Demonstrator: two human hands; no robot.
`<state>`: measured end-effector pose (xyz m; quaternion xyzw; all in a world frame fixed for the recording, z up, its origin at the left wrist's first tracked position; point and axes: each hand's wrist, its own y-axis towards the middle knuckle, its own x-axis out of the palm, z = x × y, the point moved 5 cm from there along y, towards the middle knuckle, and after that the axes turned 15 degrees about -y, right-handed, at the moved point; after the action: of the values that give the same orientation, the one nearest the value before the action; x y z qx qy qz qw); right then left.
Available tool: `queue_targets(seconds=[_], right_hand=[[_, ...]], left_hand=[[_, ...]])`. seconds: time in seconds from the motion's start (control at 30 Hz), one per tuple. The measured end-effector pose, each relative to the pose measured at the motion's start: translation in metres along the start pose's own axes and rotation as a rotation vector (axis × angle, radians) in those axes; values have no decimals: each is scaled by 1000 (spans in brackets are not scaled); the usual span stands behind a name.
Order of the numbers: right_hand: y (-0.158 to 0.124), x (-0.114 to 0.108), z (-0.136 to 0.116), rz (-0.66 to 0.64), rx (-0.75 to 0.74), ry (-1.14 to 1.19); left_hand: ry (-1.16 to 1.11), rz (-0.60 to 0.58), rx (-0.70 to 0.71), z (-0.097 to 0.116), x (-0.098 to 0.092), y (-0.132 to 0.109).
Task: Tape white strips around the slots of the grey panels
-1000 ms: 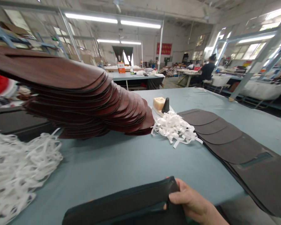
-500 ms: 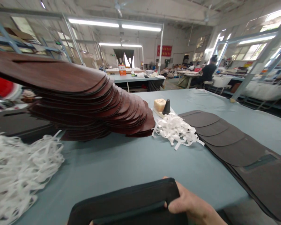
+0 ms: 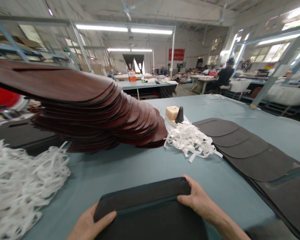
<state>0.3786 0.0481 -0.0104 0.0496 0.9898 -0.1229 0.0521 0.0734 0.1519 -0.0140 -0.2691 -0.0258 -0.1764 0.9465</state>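
Observation:
A dark folded leather piece (image 3: 150, 208) lies on the blue-grey table (image 3: 145, 166) at the near edge. My left hand (image 3: 88, 225) grips its left corner, thumb on top. On the far right corner my right hand (image 3: 197, 200) is closed, thumb pressed along the fold. Both hands hold the piece flat against the table.
A tall fanned stack of reddish-brown leather pieces (image 3: 85, 103) leans over the left. White paper strips lie in a heap at left (image 3: 20, 186) and a smaller heap at centre (image 3: 190, 140). Dark pieces overlap in a row at right (image 3: 252, 153). A tan block (image 3: 171, 112) and a black cone (image 3: 180, 115) stand behind. A person sits far back (image 3: 223, 78).
The dark piece has come further onto the table and up into view. My left hand has appeared at its left corner. My right hand moved up with it.

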Motion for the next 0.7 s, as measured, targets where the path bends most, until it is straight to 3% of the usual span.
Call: queue_targets(seconds=[0.23, 0.33, 0.47, 0.57, 0.7], right_hand=[[15, -17, 3, -23, -14, -8], [18, -42, 15, 142, -29, -210], [12, -69, 20, 427, -69, -564], [11, -59, 13, 448, -122, -750], [19, -27, 5, 339, -244, -873]], left_hand=[[158, -26, 137, 8, 17, 20], [292, 46, 223, 7, 5, 30], [623, 235, 562, 23, -8, 32], [828, 212, 731, 39, 14, 31], [772, -26, 775, 54, 79, 36]])
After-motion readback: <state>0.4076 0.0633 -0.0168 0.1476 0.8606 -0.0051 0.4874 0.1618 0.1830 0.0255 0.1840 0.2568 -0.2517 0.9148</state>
